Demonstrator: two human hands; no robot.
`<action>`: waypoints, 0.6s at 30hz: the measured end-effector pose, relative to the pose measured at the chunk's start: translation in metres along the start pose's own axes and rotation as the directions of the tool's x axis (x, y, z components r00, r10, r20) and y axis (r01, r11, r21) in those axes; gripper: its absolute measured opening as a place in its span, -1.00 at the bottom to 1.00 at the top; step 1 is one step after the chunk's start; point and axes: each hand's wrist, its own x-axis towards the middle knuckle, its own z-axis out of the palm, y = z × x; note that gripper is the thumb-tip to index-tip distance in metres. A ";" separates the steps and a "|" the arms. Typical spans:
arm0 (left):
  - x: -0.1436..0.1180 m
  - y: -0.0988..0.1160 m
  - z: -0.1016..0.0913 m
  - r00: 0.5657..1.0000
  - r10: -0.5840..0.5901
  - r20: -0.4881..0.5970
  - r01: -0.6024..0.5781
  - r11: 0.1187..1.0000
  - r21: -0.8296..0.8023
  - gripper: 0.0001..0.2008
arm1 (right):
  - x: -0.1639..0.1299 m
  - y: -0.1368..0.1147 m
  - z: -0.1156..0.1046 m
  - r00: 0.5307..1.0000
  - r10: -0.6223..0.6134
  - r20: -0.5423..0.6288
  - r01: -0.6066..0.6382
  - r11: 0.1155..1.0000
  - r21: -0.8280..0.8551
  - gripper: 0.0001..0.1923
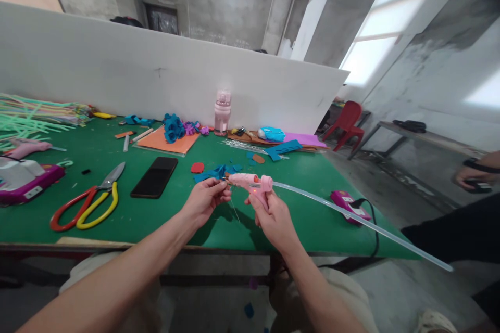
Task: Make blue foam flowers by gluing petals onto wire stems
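Observation:
My right hand (273, 218) is wrapped round the handle of a pink hot glue gun (244, 180), its small orange light lit. A long translucent glue stick (332, 201) runs out of the gun's back to the right. At the nozzle, my left hand (207, 199) is closed in a pinch on a thin wire (235, 209), which hangs down below the fingers. Something small and brownish at the fingertips is too small to make out. Blue scraps (213, 173) lie just behind the left hand, with a red piece (197, 167) beside them.
Scissors (97, 192) and a black phone (154, 177) lie to the left. Blue flowers (174, 128) rest on orange sheets (167, 141). A pink bottle (222, 113) stands by the white partition (172, 67). A purple power strip (349, 207) sits right; a person's hand (474, 174) shows beyond.

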 end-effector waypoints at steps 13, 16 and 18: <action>0.001 -0.003 -0.002 1.000 0.003 0.016 -0.003 1.000 0.008 -0.93 | 0.000 0.000 0.001 0.999 0.026 0.028 -0.028 0.997 0.065 -0.66; 0.002 -0.001 -0.002 1.000 0.008 0.019 -0.008 1.000 0.009 -0.93 | 0.001 0.000 -0.002 0.997 0.054 0.048 -0.060 0.990 0.130 -0.65; 0.001 0.000 -0.003 1.000 0.005 0.012 -0.005 1.000 0.014 -0.93 | 0.004 0.003 -0.008 0.993 0.112 0.033 -0.117 0.967 0.227 -0.63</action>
